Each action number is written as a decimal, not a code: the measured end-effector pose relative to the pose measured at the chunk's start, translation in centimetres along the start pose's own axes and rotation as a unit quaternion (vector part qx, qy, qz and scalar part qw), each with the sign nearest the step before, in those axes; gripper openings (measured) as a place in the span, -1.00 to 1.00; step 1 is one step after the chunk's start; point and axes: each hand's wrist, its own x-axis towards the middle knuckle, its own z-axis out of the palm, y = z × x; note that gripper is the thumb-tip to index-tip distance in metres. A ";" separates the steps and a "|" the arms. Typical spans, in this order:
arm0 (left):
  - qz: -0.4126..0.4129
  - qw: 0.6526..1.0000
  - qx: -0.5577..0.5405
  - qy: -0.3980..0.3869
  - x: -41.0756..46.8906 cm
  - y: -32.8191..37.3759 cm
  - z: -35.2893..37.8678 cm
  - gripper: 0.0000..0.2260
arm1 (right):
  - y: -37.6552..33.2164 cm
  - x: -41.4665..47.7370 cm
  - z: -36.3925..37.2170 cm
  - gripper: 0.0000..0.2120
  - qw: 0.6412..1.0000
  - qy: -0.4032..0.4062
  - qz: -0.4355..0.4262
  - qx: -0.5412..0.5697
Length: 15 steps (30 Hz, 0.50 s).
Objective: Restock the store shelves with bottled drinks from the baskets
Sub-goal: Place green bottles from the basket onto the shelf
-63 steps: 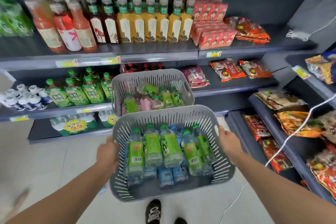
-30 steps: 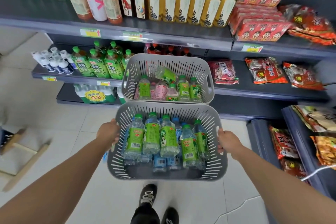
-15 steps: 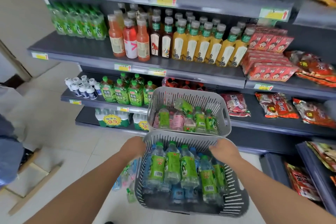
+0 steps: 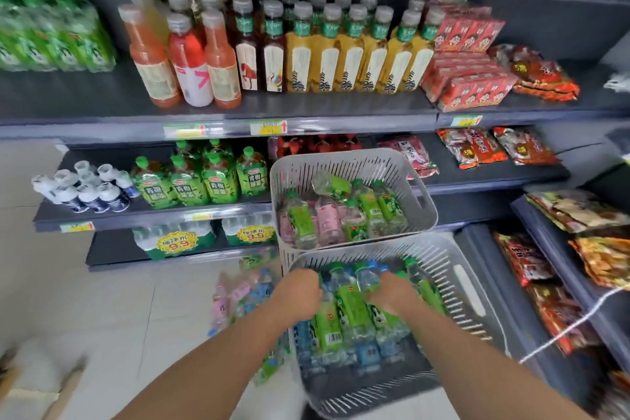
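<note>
The shelves (image 4: pixel 51 95) are well stocked; the lower shelf (image 4: pixel 153 211) shows green tea bottles (image 4: pixel 201 181) along its front edge, just left of the far basket (image 4: pixel 341 167). The near basket (image 4: pixel 456 269) holds the green-label bottles (image 4: pixel 351 307), packed close, caps toward its far edge. The left hand (image 4: pixel 300 293) and right hand (image 4: pixel 392 293) are sunk among them; the fingers are hidden, so I cannot tell whether they hold anything. Best take one neck per hand and lift straight up, clear of its neighbours

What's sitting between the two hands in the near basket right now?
In the head view, a green-labelled bottle lies between the left hand and right hand, inside the near basket.
</note>
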 end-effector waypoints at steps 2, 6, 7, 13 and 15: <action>-0.020 0.997 -0.021 -0.073 0.8 0.8 2.0 -0.76 | 0.8 0.6 1.3 -0.33 0.999 0.000 0.026 0.022; -0.115 0.981 -0.125 -0.092 2.0 2.2 4.8 -0.40 | 1.5 2.3 2.0 -0.17 0.997 0.005 0.047 0.059; -0.143 0.973 -0.167 -0.068 2.4 2.3 5.2 -0.37 | 1.5 2.1 1.8 -0.15 0.996 0.007 0.047 0.069; -0.226 0.934 -0.275 -0.032 3.2 2.0 6.1 -0.18 | 2.5 2.8 1.1 -0.22 0.995 -0.009 0.040 0.090; -0.225 0.932 -0.283 -0.034 3.3 2.3 5.7 -0.25 | 2.8 2.9 0.3 -0.33 0.995 -0.014 0.036 0.089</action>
